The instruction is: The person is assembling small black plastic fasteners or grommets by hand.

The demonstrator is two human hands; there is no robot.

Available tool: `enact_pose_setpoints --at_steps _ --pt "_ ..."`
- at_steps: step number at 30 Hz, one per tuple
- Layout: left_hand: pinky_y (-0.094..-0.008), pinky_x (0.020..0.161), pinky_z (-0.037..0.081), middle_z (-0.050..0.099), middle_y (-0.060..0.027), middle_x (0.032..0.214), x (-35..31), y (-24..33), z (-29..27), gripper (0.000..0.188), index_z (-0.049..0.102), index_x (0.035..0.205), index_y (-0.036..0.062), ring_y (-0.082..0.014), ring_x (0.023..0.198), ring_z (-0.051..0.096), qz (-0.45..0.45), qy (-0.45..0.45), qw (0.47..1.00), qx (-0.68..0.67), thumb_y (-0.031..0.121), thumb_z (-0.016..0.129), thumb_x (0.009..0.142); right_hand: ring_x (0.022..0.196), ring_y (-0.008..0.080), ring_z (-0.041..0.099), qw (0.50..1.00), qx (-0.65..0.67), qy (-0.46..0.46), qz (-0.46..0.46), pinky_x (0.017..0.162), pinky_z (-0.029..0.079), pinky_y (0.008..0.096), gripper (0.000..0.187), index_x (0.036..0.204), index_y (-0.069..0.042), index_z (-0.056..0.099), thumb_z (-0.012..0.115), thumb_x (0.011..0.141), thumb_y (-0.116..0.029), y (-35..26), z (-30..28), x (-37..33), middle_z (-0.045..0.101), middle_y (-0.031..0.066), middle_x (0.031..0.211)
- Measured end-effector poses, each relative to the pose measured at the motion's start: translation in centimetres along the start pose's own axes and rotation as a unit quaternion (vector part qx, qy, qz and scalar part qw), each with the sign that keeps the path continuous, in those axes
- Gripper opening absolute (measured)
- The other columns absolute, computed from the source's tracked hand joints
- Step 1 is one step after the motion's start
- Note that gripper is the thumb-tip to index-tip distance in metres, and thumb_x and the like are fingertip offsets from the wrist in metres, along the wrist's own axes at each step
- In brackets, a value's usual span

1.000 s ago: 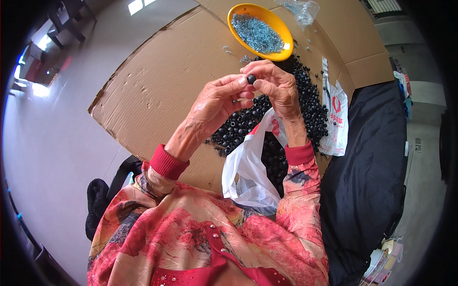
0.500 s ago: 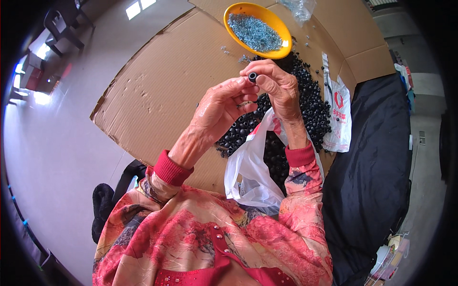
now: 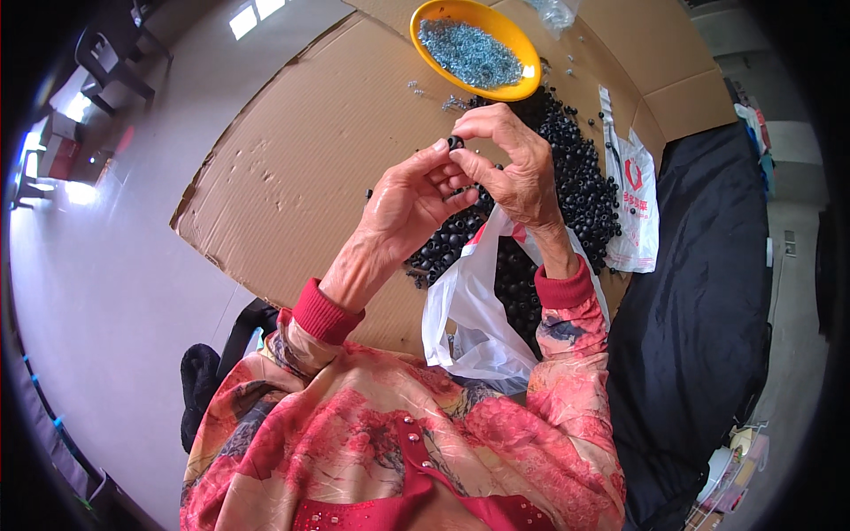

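Observation:
A small black ring-shaped piece (image 3: 454,142) is pinched between my two hands, above the cardboard. My left hand (image 3: 403,199) grips its near side with thumb and forefinger, the other fingers curled loosely. From the right, my right hand (image 3: 513,168) closes thumb and forefinger around the same piece. Under and beyond my right hand spreads a pile of black round pieces (image 3: 580,164), several with holes showing. A white plastic bag (image 3: 460,310) lies nearer to me, below my right wrist, with more black pieces in its mouth.
A yellow bowl (image 3: 534,78) of small silvery metal parts stands at the far side of the cardboard sheet (image 3: 283,168). A few metal bits lie beside it. Flat white printed bag (image 3: 635,203) to the right, beside black cloth (image 3: 691,292). Grey chair (image 3: 111,62) at far left.
The black piece has tilted, its hole facing me less directly, and shifted slightly left. My right thumb and fingers have moved left around it. The whole view has shifted slightly.

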State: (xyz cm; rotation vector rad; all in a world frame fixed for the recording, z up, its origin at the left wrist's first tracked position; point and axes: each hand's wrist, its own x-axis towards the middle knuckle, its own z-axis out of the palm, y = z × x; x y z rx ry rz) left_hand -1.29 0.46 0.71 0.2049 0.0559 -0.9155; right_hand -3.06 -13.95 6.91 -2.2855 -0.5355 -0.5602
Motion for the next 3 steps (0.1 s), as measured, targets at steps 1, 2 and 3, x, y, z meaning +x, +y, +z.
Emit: enact_pose_setpoints --at_steps 1,2,3 --pt "-0.0344 0.077 0.048 0.061 -0.0054 0.084 -0.08 -0.03 0.08 0.020 0.058 0.093 0.0033 -0.0146 0.080 0.057 -0.003 0.002 1.000 0.007 0.022 0.054 0.087 0.081 0.0235 0.059 1.000 -0.014 -0.008 -0.006 0.072 0.048 0.0332 0.020 0.085 -0.004 0.059 0.069 0.067 -0.004 0.21 -0.02 0.02 0.060 0.0091 0.084" --pt "-0.0338 0.076 0.048 0.060 -0.0033 0.080 -0.28 -0.05 0.25 0.019 0.059 0.091 0.0037 -0.0129 0.078 0.056 -0.005 0.003 1.000 0.014 0.022 0.057 0.086 0.081 0.0228 0.059 0.999 -0.008 -0.032 -0.014 0.072 0.048 0.0338 0.019 0.085 -0.005 0.059 0.069 0.068 -0.005 0.36 -0.15 -0.05 0.060 0.0089 0.084" --pt "-0.0338 0.076 0.048 0.060 -0.0033 0.080 -0.19 0.08 0.28 0.019 0.059 0.091 0.0037 -0.0129 0.078 0.056 -0.003 0.002 1.000 0.016 0.022 0.057 0.086 0.082 0.0233 0.059 0.998 -0.003 -0.061 -0.012 0.075 0.048 0.0351 0.016 0.084 -0.005 0.059 0.067 0.070 -0.007 0.73 -0.07 -0.31 0.060 0.0095 0.084"
